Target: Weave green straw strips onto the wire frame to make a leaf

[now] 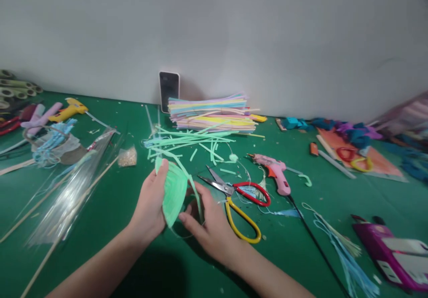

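I've got my L hand (152, 197) pinching the green piece (174, 193) btwn thumb & fingers, R hand (214, 226) curled just beside it w/ a strip (195, 190) at its fingers, can't tell if gripped, scissors (229, 189) just beyond the R hand & loose strips (197, 138) past both hands on the surface (137, 119).

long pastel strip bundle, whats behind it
Behind the bundled pastel strips, a white-edged black phone shows at left; its lower right corner and anything behind the middle are covered.
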The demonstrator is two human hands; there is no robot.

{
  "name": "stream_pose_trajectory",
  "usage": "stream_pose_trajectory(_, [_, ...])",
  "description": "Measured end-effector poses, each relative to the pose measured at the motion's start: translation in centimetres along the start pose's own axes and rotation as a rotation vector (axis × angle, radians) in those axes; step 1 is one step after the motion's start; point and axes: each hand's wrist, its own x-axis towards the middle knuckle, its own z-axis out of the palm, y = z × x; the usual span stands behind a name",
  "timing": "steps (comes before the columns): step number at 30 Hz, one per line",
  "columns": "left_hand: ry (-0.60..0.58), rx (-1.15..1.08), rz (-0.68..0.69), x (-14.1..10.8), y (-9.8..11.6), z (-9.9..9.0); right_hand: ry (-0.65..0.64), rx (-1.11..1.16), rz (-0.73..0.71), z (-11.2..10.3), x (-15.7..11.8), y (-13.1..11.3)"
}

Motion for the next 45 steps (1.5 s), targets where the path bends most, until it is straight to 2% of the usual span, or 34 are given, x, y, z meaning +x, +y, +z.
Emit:
stream_pose_trajectory(4, [-0.006, -0.02, 0.1, -1.0, -0.1, 0.4, -0.033, 0.167, -0.022, 0.9, -0.5, -1.8])
stream_pose_trajectory(8, [-0.022, -0.004, 0.162, -1.8, -0.1, 0.5, -0.078, 0.4, -0.035, 0.8, -1.1, -2.6])
stream_pose_trajectory(10, [-0.071, 0.031, 0.203, -2.0, -0.3, 0.3, -0.025, 0.461, -0.029, 0.6, -1.5, -2.5])
stream_pose_trajectory(12, [-0.134, 0.085, 0.221, -2.1, -0.6, 0.0, 0.053, 0.423, -0.037, 0.4, -1.7, -2.3])
stream_pose_trajectory(14, [-0.198, 0.123, 0.191, -2.1, -0.8, -0.2, 0.088, 0.344, -0.051, 0.0, -1.8, -1.9])
stream_pose_trajectory(19, [-0.259, 0.041, 0.032, -1.7, -0.5, 0.0, 0.04, 0.235, -0.013, -0.9, -1.4, -1.0])
stream_pose_trajectory(23, [-0.273, -0.01, -0.029, -1.4, -0.3, 0.0, -0.01, 0.299, 0.075, -0.9, -1.1, -0.5])
stream_pose_trajectory(27, [-0.218, -0.03, 0.037, -1.5, -0.6, -0.1, 0.011, 0.492, 0.207, -0.3, -1.0, -0.7])
stream_pose_trajectory(31, [-0.096, -0.077, 0.121, -1.8, -0.9, 0.4, 0.248, 0.544, 0.185, 0.1, -0.7, -0.9])
stream_pose_trajectory(33, [-0.059, -0.115, 0.123, -2.1, -0.9, 0.7, 0.301, 0.527, 0.152, 0.2, -0.4, -0.8])
stream_pose_trajectory(38, [-0.049, -0.159, 0.052, -2.3, -0.9, 0.9, 0.277, 0.548, 0.14, 0.4, -0.5, -0.4])
stream_pose_trajectory(41, [-0.041, -0.188, 0.046, -2.2, -0.8, 0.6, 0.332, 0.555, 0.047, 0.3, -1.0, -0.3])
stream_pose_trajectory(43, [-0.039, -0.207, 0.051, -2.1, -0.7, 0.4, 0.371, 0.475, -0.005, 0.0, -1.3, -0.3])
stream_pose_trajectory(45, [-0.069, -0.208, 0.041, -2.0, -0.7, 0.3, 0.334, 0.363, -0.021, -0.4, -1.3, -0.3])
